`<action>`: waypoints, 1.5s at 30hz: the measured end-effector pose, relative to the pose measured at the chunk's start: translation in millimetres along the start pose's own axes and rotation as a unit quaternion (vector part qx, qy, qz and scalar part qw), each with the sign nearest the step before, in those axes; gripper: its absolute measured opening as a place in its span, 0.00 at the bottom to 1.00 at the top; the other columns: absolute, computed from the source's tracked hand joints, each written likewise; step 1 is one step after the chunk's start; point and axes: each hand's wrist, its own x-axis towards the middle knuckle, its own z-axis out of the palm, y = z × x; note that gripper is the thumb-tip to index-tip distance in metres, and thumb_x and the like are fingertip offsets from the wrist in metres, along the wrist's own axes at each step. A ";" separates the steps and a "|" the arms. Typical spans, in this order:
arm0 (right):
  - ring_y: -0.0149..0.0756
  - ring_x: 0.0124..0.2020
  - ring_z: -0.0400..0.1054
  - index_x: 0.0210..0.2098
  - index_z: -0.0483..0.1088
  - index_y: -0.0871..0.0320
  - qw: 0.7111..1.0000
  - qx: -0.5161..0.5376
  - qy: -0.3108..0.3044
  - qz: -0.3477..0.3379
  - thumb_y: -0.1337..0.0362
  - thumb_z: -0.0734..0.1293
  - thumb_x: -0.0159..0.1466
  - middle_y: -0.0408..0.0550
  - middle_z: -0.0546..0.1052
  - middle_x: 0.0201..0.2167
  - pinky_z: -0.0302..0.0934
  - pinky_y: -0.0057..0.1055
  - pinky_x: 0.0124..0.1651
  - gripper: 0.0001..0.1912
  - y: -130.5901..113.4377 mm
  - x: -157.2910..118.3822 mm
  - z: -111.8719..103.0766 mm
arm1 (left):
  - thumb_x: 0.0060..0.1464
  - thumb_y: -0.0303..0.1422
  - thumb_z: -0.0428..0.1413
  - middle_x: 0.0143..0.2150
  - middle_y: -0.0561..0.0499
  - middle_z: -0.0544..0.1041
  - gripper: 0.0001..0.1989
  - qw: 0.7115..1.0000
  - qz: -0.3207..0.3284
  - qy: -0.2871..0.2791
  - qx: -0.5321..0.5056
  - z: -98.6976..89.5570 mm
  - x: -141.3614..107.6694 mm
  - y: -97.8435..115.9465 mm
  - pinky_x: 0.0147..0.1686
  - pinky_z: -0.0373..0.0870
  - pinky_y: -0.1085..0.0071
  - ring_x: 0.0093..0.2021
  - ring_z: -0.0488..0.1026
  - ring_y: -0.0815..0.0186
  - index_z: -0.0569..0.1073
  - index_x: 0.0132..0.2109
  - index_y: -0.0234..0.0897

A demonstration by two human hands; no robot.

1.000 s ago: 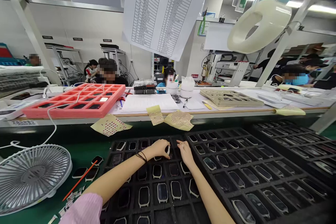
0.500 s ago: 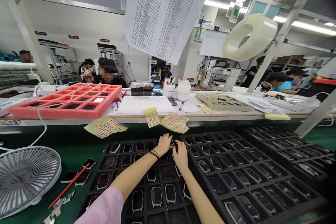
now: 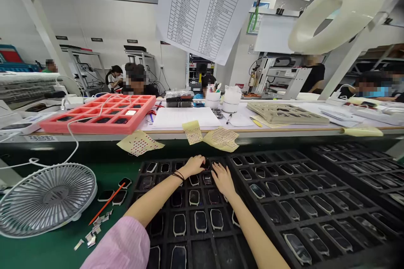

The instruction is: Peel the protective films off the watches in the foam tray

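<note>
Both hands reach to the back rows of a black foam tray (image 3: 202, 248) whose compartments hold watch-like devices with dark screens. My left hand (image 3: 195, 165), with a dark band at the wrist, has its fingers bent at a dark device (image 3: 205, 164) in the back row. What its fingertips grip is too small to tell. Just right of it, my right hand (image 3: 222, 178) lies over the tray with its fingers spread, fingertips at the back-row compartment beside. Nearer me, a pale-framed device (image 3: 200, 221) sits in its compartment.
More black trays (image 3: 311, 193) of devices stand to the right. At left are a grey fan (image 3: 57, 195), an orange stick (image 3: 107, 203) and loose devices. A shelf behind carries a pink tray (image 3: 132, 124); yellow sticker sheets (image 3: 140, 143) hang from its edge. Several people sit beyond.
The view has shifted, moving the scene. My hands have moved apart, and my right hand's fingers are now spread over the tray.
</note>
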 end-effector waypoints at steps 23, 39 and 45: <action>0.37 0.35 0.71 0.61 0.57 0.56 0.971 0.174 0.149 0.064 0.52 0.55 0.67 0.55 0.70 0.48 0.64 0.39 0.46 0.27 -19.3 4.9 -28.0 | 0.32 0.24 0.65 0.42 0.41 0.76 0.31 0.995 -0.046 -0.085 -0.013 -2.8 -37.0 13.3 0.40 0.70 0.65 0.44 0.74 0.50 0.67 0.48 0.34; 0.46 0.50 0.63 0.38 0.71 0.56 0.981 0.123 0.153 -0.002 0.56 0.58 0.64 0.55 0.69 0.44 0.61 0.46 0.50 0.13 -21.7 1.6 -32.7 | 0.39 0.26 0.61 0.43 0.48 0.74 0.23 0.997 -0.021 -0.060 -0.042 -16.9 -100.7 -44.4 0.40 0.68 0.71 0.42 0.74 0.59 0.70 0.46 0.39; 0.45 0.57 0.63 0.61 0.56 0.55 0.983 0.138 0.124 -0.015 0.58 0.57 0.65 0.58 0.63 0.60 0.57 0.48 0.58 0.25 -26.1 -2.1 -28.2 | 0.43 0.26 0.60 0.43 0.43 0.76 0.20 0.999 -0.025 -0.039 -0.023 -4.0 -100.0 -39.3 0.43 0.68 0.65 0.44 0.74 0.53 0.71 0.46 0.37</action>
